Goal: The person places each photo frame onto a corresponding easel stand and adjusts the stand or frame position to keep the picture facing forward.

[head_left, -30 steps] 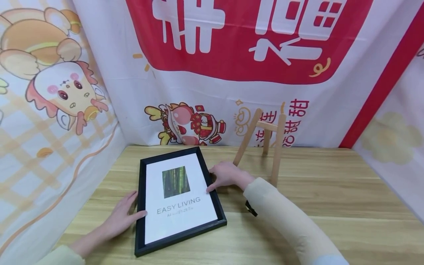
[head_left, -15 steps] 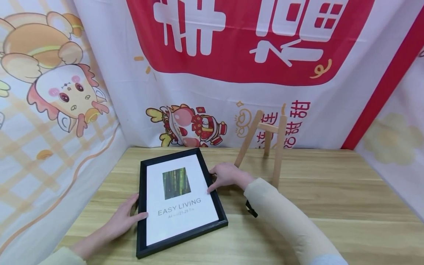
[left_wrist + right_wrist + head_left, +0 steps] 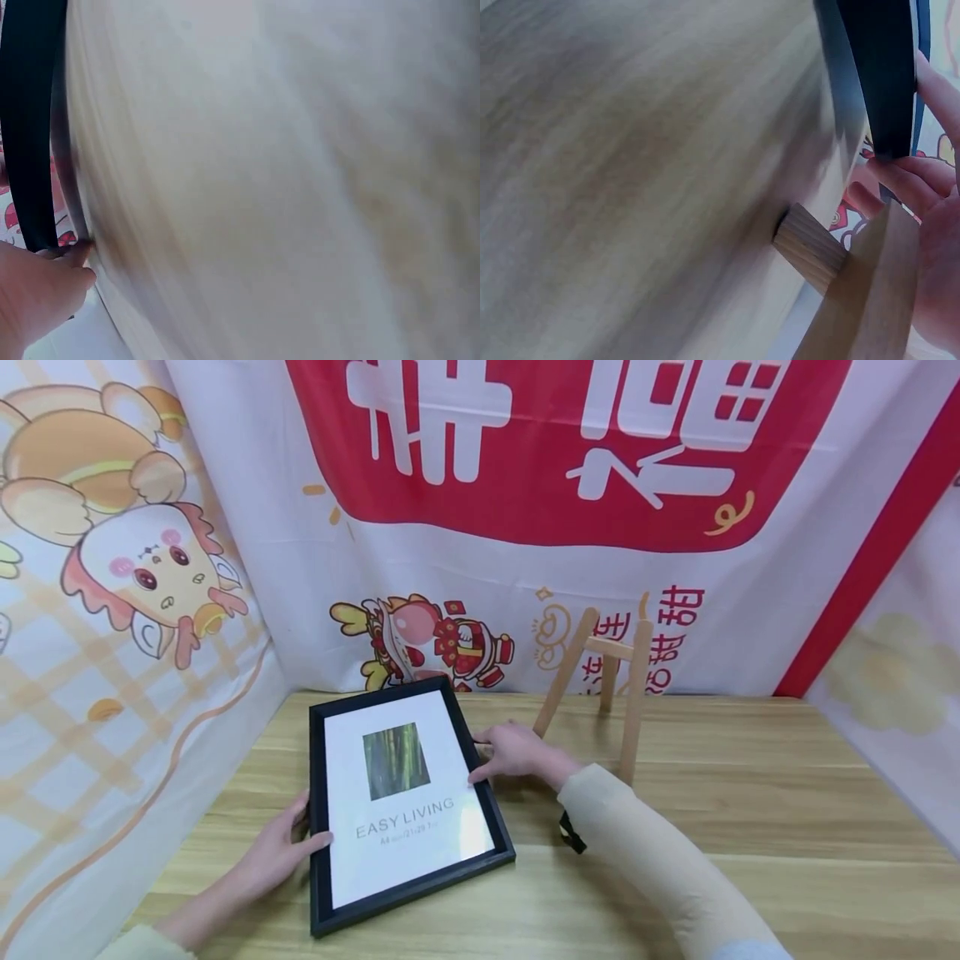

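2 hands are holding the black picture frame (image 3: 408, 810) between them: the left hand (image 3: 279, 850) is gripping its left side, the right hand (image 3: 513, 750) its right, each thumb pressing over the front. Beyond them, its far end seems to be sitting clear of the table (image 3: 750, 802), though the blurred wrist views are leaving that uncertain. The easel (image 3: 634, 702) is standing just beside the right hand; swinging wide could be toppling it, and uneven gripping could be letting the frame twist loose.

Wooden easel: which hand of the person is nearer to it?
Right. The right hand grips the picture frame's right side, close beside the wooden easel; the left hand grips the opposite side, farther away.
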Tool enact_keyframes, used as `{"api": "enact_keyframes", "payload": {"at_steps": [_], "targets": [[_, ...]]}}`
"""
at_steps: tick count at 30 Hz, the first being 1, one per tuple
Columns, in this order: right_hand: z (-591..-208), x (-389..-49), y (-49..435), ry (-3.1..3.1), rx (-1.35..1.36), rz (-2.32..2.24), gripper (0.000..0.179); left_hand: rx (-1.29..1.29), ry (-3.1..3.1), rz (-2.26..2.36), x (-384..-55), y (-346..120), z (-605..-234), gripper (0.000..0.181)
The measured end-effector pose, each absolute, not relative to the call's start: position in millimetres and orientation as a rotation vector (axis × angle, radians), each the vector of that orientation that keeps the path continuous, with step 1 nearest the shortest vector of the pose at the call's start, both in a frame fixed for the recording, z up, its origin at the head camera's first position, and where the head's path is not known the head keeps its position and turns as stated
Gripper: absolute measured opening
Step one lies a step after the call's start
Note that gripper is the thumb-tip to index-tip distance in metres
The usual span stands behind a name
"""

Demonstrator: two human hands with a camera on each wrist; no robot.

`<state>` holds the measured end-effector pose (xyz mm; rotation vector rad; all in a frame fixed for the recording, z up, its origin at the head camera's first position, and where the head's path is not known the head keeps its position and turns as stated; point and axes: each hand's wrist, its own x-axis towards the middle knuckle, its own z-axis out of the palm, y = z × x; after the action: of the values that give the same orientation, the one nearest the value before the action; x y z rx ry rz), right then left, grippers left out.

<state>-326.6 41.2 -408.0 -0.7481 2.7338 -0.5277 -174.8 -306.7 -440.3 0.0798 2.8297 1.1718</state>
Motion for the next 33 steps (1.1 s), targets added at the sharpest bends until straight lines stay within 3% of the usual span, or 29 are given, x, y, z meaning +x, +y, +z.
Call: {"api": "enact_keyframes", "payload": {"at_steps": [15,27,33], "targets": [[-396,-323,45,2.695,-0.794,-0.786,0.071,0.169,2.652,1.744,-172,-301,-434,0.086],[-380,-315,53,2.444,-0.756,-1.455,0.071,0.272,2.784,1.774,-174,-289,-393,0.087],[-372,-309,62,2.413,-0.737,-1.566,0.068,0.304,2.817,1.784,-175,-281,-386,0.087]]}}
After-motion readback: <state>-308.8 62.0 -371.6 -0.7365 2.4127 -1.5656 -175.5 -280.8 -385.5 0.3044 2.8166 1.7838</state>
